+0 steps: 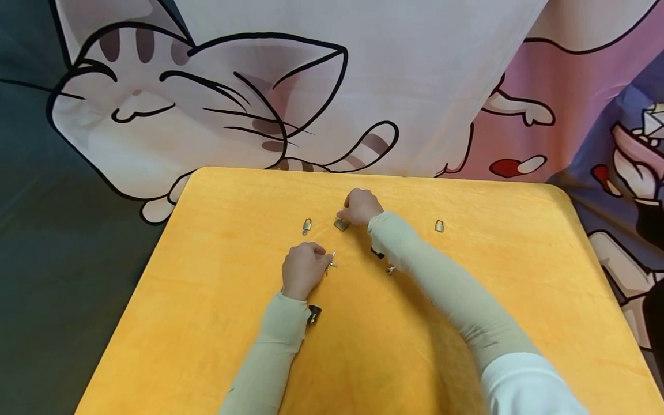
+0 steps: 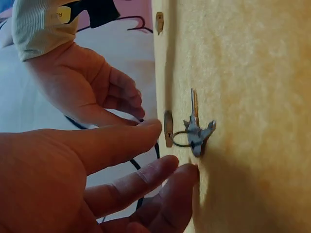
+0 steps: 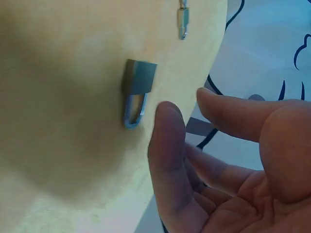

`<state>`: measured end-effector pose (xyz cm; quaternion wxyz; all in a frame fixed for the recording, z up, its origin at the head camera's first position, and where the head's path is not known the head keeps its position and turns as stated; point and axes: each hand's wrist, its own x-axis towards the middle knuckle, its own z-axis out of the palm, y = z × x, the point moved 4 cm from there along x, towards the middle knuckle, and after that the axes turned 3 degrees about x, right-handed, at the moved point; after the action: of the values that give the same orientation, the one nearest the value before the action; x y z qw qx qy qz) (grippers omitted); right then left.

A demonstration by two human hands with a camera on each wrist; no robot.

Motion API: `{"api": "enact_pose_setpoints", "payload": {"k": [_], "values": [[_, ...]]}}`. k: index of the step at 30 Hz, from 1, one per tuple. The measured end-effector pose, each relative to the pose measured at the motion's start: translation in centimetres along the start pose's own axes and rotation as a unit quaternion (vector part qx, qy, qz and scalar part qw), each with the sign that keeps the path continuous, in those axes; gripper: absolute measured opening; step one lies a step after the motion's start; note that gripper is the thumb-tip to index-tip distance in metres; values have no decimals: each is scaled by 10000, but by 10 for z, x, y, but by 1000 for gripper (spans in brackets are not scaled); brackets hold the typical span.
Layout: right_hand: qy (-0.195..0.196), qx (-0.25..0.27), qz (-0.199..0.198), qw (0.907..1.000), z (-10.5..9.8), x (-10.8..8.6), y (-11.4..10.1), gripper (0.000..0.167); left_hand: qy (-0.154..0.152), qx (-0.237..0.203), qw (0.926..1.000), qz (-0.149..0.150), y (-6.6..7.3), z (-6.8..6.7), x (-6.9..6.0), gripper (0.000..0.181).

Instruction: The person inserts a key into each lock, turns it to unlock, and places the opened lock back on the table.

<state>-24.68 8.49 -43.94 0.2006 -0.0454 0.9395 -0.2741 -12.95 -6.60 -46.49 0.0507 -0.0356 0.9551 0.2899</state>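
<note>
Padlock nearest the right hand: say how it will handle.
The padlock looks metal, so it is probably stiff and heavy for its size. Its smooth-looking faces may feel slippery. With that boxy body, it should slide rather than roll.

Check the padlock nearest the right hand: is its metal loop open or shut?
The padlock looks shut: in the right wrist view, both legs of its metal loop meet the body, no gap showing.

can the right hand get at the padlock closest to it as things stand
Probably yes: in the right wrist view, the right hand is right by the padlock, its fingers parted and holding nothing, and no object shows in the way.
</note>
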Motion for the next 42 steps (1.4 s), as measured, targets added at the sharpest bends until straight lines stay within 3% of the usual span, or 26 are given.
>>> {"api": "enact_pose_setpoints", "payload": {"k": [5, 9, 17, 25, 32, 42], "values": [[-84, -202, 158, 9996, 11, 0, 9, 37, 17, 439, 9990, 54, 7, 6, 0, 22], [117, -195, 199, 9995, 18, -1, 10, 46, 56, 650, 9978, 74, 11, 10, 0, 18], [352, -85, 199, 9991, 25, -2, 6, 37, 7, 775, 9970, 61, 12, 13, 1, 12], [283, 330, 195, 9989, 29, 5, 14, 36, -73, 550, 9982, 239, 14, 12, -1, 15], [274, 836, 26, 9961, 30, -2, 16, 27, -131, 256, 9989, 359, 13, 12, -1, 18], [199, 1533, -63, 9880, 18, -22, 23, 22, 343, -424, 9978, 380, 11, 2, 5, 10]]}}
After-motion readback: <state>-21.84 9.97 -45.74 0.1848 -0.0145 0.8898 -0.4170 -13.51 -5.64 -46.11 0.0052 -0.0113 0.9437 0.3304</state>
